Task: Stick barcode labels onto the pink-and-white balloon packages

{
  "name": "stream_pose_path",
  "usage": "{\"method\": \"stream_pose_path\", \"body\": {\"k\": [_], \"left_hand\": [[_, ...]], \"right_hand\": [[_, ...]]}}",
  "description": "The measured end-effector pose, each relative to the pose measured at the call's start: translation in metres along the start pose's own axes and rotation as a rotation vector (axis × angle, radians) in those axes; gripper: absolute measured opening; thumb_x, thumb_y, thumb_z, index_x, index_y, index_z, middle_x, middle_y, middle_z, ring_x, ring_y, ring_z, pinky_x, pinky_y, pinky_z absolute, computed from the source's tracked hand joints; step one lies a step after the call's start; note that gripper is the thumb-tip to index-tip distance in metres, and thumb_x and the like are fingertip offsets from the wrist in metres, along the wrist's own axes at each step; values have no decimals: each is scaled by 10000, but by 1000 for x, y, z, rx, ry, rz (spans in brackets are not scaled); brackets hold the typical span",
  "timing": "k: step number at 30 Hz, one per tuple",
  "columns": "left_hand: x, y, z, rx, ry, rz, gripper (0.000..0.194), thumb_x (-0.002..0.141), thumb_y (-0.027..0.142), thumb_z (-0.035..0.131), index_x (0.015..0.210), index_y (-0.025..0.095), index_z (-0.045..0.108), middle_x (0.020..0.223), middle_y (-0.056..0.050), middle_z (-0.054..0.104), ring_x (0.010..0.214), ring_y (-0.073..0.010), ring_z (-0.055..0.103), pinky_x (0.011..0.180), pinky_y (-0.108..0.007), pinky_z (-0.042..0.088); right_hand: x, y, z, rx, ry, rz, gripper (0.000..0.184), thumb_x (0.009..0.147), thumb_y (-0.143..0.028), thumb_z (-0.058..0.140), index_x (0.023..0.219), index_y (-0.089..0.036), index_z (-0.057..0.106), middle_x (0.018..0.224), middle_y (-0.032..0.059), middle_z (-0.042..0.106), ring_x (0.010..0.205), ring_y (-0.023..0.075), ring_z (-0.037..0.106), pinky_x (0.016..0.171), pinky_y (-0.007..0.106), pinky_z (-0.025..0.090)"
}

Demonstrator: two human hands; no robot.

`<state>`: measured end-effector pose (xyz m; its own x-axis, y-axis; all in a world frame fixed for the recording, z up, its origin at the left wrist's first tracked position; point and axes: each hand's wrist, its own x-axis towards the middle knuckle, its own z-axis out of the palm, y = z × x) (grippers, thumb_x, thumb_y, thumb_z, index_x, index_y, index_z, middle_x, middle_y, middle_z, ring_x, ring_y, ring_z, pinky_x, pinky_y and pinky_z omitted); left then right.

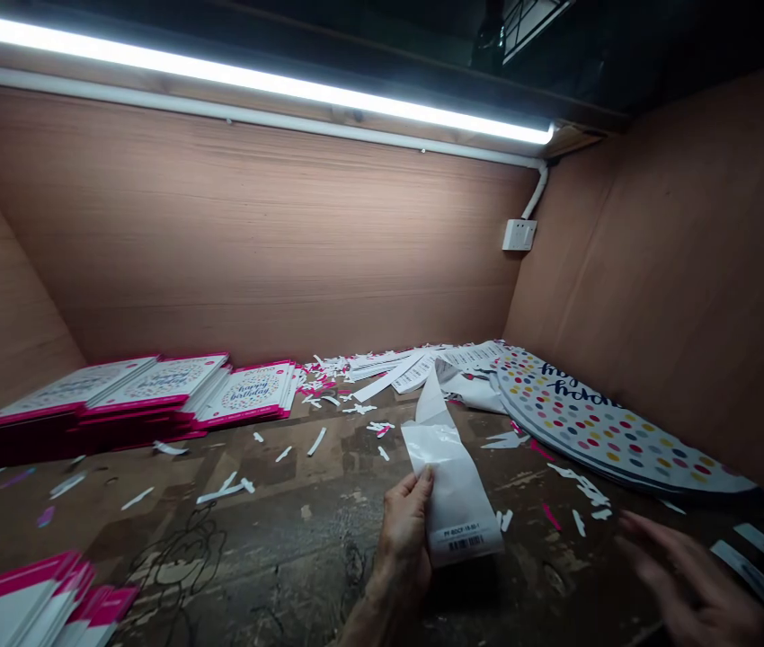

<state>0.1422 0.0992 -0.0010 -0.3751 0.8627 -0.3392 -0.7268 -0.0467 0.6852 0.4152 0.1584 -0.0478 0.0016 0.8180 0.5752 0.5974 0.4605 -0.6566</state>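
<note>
My left hand (405,521) pinches a strip of white barcode labels (453,485) between thumb and fingers, near the strip's left edge. The front end of the strip shows a printed code and a barcode; its far end runs back toward the pile of paper strips. To the right, my right hand (692,575) hovers over the table, apart from the labels, and is blurred, so its fingers are hard to read. Round birthday foil pieces with coloured dots (617,431) lie stacked behind it. Two pale strips (759,575) lie beside my right hand.
Stacks of pink-and-white birthday packets (166,386) line the back left, with more packets (38,602) at the front left. Paper scraps (315,440) litter the worn tabletop (274,539). Printed label strips (415,368) lie at the back. Wooden panels (301,234) enclose the bench.
</note>
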Motion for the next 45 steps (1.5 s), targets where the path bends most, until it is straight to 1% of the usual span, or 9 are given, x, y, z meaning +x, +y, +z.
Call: {"method": "stream_pose_path", "body": {"k": [5,8,11,13,18,21,30,36,45], "left_hand": [[1,1,-1,11,-41,5,264,653,325,720,790,108,660,578,-44,668,514,-150,595,571,-271,492],[-1,2,-1,5,-101,18,331,671,393,693,823,101,658,624,-66,676,563,-164,606,563,-269,480],[-2,0,-2,11,-147,8,315,633,347,729,789,80,666,643,-85,676,557,-152,595,557,-250,458],[-1,-3,-4,23,-155,-15,283,589,301,758,727,70,670,603,-87,666,519,-141,574,540,-242,442],[3,-6,-6,42,-140,-14,263,595,321,743,699,88,679,573,-72,654,500,-120,538,521,-228,410],[3,-6,-6,68,-154,-5,286,596,335,742,707,77,687,563,-70,644,497,-107,513,522,-222,389],[8,-15,-9,142,-150,-5,421,505,427,778,706,66,697,549,-67,622,505,-114,488,507,-227,337],[7,-11,-9,137,-157,-17,385,516,437,771,684,99,694,532,-43,609,511,-109,485,526,-227,346],[9,-18,-9,124,-172,-51,427,487,461,774,659,80,686,577,-66,620,537,-122,494,576,-252,370]], "right_hand": [[1,-80,69,423,-478,108,401,701,-394,637,1068,-233,633,892,31,682,823,209,634,727,261,522],[1,-104,90,628,-542,354,388,645,-395,688,981,-200,680,781,22,678,746,210,633,659,253,527],[0,-103,96,759,-567,500,365,641,-403,694,937,-189,688,789,36,681,763,229,632,669,287,526],[1,-97,96,657,-551,347,315,689,-399,655,934,-202,691,835,60,672,780,244,623,678,334,520],[7,-96,91,46,-211,-512,232,787,-284,570,998,-299,666,1044,92,581,973,301,517,789,488,417],[10,-104,91,3,-228,-707,208,811,-206,549,980,-259,658,944,76,591,901,256,519,744,431,412],[10,-110,90,173,-245,-746,124,812,-99,536,776,-189,614,710,18,576,726,183,495,668,359,372],[10,-105,92,190,-249,-731,230,804,-120,540,1004,-211,608,846,48,575,790,194,522,666,347,422],[7,-107,92,272,-179,-783,214,784,-57,552,924,-199,630,763,17,597,747,170,526,713,355,400]]}}
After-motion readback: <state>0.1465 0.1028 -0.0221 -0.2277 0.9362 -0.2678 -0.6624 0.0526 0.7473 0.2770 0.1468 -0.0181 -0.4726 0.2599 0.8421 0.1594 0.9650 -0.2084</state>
